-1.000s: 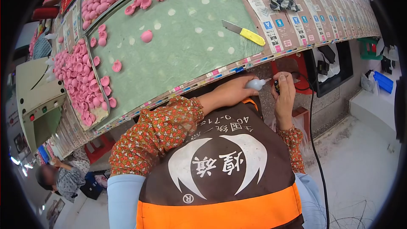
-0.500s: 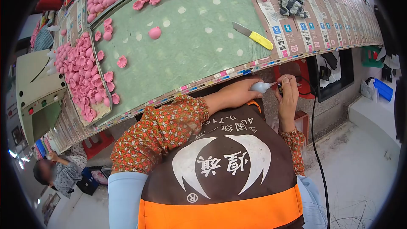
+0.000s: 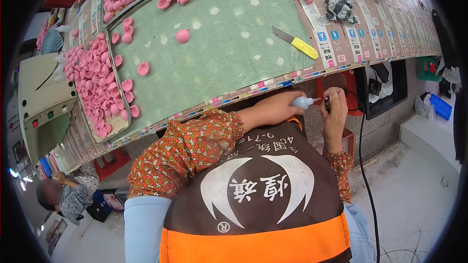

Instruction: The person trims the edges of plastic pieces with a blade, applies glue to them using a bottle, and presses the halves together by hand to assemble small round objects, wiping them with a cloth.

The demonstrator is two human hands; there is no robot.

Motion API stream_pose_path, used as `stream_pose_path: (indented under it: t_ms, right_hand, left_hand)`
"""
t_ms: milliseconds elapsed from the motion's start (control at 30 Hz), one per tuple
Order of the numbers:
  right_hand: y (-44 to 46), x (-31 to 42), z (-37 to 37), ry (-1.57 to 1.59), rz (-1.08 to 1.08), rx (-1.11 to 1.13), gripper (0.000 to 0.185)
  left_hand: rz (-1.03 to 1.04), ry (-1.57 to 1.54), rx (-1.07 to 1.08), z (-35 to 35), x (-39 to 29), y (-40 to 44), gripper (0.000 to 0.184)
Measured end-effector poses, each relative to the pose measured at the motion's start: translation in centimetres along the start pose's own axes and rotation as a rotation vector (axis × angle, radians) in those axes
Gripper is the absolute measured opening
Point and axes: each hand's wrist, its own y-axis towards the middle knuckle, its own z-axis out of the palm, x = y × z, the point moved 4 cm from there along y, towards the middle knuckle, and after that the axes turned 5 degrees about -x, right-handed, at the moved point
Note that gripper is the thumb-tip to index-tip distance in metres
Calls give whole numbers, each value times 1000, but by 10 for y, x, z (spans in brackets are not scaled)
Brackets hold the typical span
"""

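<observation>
Left hand around pale nozzled bottle, right hand around small dark piece.

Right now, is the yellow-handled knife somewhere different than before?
No. The yellow-handled knife lies at the same spot near the corner of the green mat.

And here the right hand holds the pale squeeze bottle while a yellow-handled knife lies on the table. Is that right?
Not quite: the head view shows the left hand holding the pale squeeze bottle; the right hand holds a small dark item. The yellow-handled knife does lie on the table.
</observation>
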Motion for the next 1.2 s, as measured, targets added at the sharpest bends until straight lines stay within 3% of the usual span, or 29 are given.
stream_pose_path:
  t_ms: [133, 267, 400, 467, 533, 600, 667, 767, 867, 900, 967, 1033, 1133, 1200]
  right_hand:
    - [2, 18, 1, -107, -43, -67, 30]
    - [11, 46, 4, 82, -122, -69, 34]
    - [33, 79, 18, 33, -294, -162, 19]
    - [47, 99, 36, -479, -663, -210, 15]
    - [60, 105, 53, -454, -579, -133, 18]
    - [73, 110, 77, -903, -765, -60, 20]
    - [82, 113, 93, -917, -804, -15, 24]
    - [92, 116, 109, -1018, -867, -141, 27]
    - [71, 134, 122, -1079, -1080, -238, 31]
    - [61, 137, 127, -1076, -1084, -224, 31]
    - [42, 134, 140, -635, -852, 194, 32]
    - [19, 129, 162, -435, -662, 564, 31]
    - [-5, 99, 187, -173, -384, 652, 35]
    - [-3, 96, 188, -189, -316, 641, 35]
  left_hand:
    - [13, 34, -10, -3, -6, -4, 36]
    - [-29, -67, -8, -9, -27, -18, 35]
    - [100, -5, -82, -22, -48, -37, 37]
    - [186, -104, -110, -30, -61, -50, 39]
    - [133, -156, -90, -38, -67, -65, 39]
    - [245, -287, -154, -48, -74, -81, 37]
    - [203, -330, -210, -61, -74, -97, 38]
    - [162, -383, -347, -75, -62, -119, 40]
    - [188, -477, -492, -88, -51, -135, 43]
    - [211, -562, -543, -91, -48, -140, 45]
    - [216, -557, -617, -97, -46, -145, 46]
    - [221, -551, -681, -103, -46, -147, 46]
    - [241, -496, -697, -109, -49, -148, 46]
    - [219, -446, -663, -114, -52, -149, 49]
